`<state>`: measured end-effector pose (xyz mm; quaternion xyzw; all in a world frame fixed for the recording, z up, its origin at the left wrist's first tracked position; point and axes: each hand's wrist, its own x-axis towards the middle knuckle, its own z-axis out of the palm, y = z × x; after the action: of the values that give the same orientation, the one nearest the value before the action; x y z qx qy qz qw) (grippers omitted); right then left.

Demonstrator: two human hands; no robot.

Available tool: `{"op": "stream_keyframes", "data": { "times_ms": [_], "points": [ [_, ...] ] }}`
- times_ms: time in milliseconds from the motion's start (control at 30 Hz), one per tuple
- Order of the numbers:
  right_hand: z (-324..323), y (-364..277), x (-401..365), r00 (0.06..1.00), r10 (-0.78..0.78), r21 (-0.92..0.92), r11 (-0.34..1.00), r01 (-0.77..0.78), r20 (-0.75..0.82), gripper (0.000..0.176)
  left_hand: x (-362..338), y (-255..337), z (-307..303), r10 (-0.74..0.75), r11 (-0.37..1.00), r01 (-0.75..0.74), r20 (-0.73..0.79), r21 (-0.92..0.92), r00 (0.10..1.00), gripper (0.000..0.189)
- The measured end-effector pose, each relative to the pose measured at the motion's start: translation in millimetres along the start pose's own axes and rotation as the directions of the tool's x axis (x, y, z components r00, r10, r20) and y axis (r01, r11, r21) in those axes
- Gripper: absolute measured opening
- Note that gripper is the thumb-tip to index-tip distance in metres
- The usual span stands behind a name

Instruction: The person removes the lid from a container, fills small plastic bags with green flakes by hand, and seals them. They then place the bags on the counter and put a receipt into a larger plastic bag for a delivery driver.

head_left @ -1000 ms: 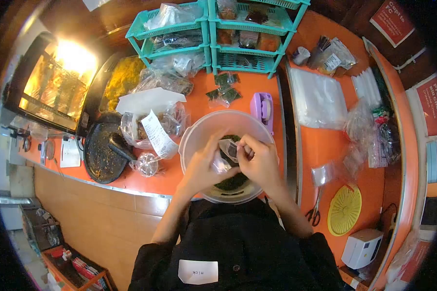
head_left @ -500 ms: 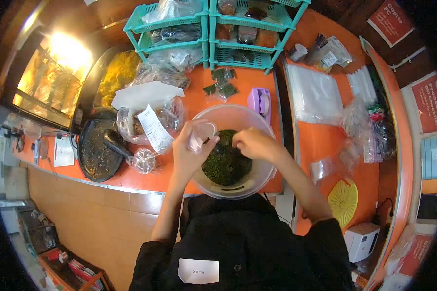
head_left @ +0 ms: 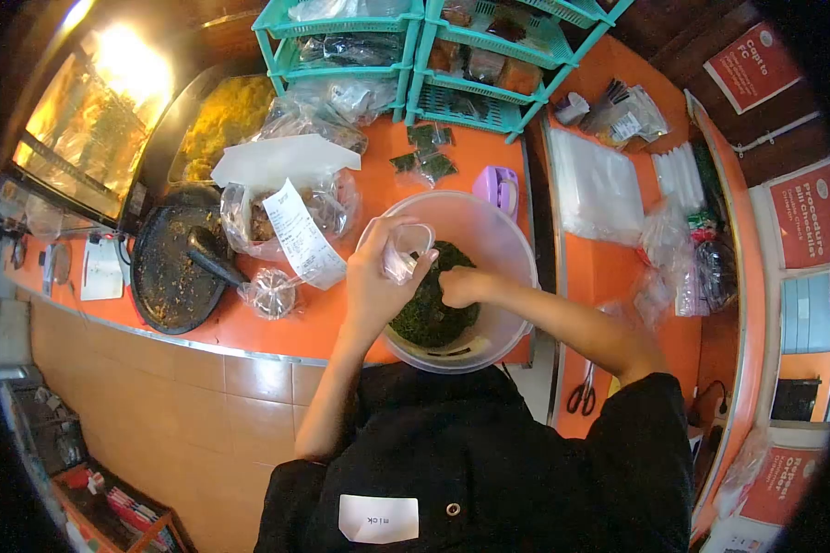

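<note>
Head view: clear bowl [head_left: 518, 247] of green leaves [head_left: 424, 321], small bag [head_left: 404, 251] in left hand [head_left: 373, 288]

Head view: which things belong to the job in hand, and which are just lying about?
In use: left hand, small clear bag, right hand, green leaves, clear bowl.
Lying about: mortar, tape dispenser, scissors, teal baskets, receipt.

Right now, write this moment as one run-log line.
left hand: holds small clear bag over bowl | right hand: in dark greens inside bowl, grip unclear | beside bowl: purple tape dispenser
</note>
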<state>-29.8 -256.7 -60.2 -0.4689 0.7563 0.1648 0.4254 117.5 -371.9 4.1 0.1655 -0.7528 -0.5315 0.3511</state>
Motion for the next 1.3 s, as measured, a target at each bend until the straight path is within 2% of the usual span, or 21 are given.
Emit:
{"op": "stream_keyframes", "data": {
  "times_ms": [33, 133, 233, 333, 433, 533, 633, 733, 833, 933, 1033, 1133, 1233, 1300],
  "points": [
    [-1, 2, -7, 0.995, 0.019, 0.023, 1.0, -0.016, -0.095, 0.032, 0, -2, 1, -0.001, 1.0, 0.001, 0.001, -0.013, 1.0, 0.042],
    [-7, 14, -28, 0.947, -0.16, -0.09, 0.986, 0.14, -0.278, 0.031, 2, -3, 1, 0.041, 0.999, -0.041, 0.011, 0.026, 0.999, 0.042],
    [-16, 21, -45, 0.946, -0.127, -0.124, 0.988, 0.094, -0.299, 0.041, 2, 0, 0, 0.032, 0.999, -0.032, 0.02, 0.028, 0.999, 0.041],
    [-24, 19, -63, 0.963, -0.089, -0.101, 0.993, 0.065, -0.253, 0.046, 2, 4, -2, -0.009, 0.999, 0.007, 0.046, 0.034, 0.999, 0.044],
    [-24, 19, -65, 0.966, -0.132, -0.109, 0.988, 0.11, -0.222, 0.063, 1, 4, -1, -0.036, 0.999, 0.035, 0.057, 0.033, 0.998, 0.043],
    [-20, 14, -61, 0.973, -0.163, -0.196, 0.972, 0.13, -0.161, 0.059, 1, 3, 0, -0.008, 0.999, 0.006, 0.042, 0.039, 0.999, 0.043],
    [-6, 24, -40, 0.929, -0.307, -0.269, 0.931, 0.247, -0.209, 0.058, 2, 5, -1, 0.002, 0.998, -0.006, 0.053, 0.066, 0.999, 0.043],
    [-12, 23, -31, 0.91, -0.338, -0.356, 0.903, 0.241, -0.241, 0.044, 2, 4, -2, 0.001, 0.998, -0.004, 0.056, 0.063, 0.998, 0.042],
    [-16, 23, -11, 0.857, -0.456, -0.581, 0.775, 0.249, -0.241, 0.03, 3, 4, 0, 0.052, 0.995, -0.054, 0.032, 0.088, 0.998, 0.041],
    [-7, 17, 5, 0.821, -0.532, -0.694, 0.671, 0.261, -0.206, 0.017, 3, 2, -1, 0.084, 0.987, -0.088, 0.039, 0.133, 0.996, 0.04],
    [19, 20, 16, 0.75, -0.635, -0.696, 0.623, 0.357, -0.184, 0.005, 2, 3, 0, 0.056, 0.989, -0.062, 0.043, 0.133, 0.997, 0.041],
    [16, 23, 15, 0.86, -0.508, -0.503, 0.756, 0.418, -0.049, 0.011, 2, 5, -1, 0.079, 0.982, -0.086, 0.05, 0.169, 0.996, 0.041],
    [-18, 17, -9, 0.943, -0.328, -0.275, 0.902, 0.331, 0.061, 0.017, 1, 5, -1, -0.013, 0.997, 0.009, 0.053, 0.078, 0.999, 0.044],
    [-28, 27, -14, 0.926, -0.378, -0.165, 0.913, 0.372, -0.002, 0.022, 2, 5, -1, -0.025, 0.995, 0.019, 0.064, 0.095, 0.998, 0.044]
  ]
}}
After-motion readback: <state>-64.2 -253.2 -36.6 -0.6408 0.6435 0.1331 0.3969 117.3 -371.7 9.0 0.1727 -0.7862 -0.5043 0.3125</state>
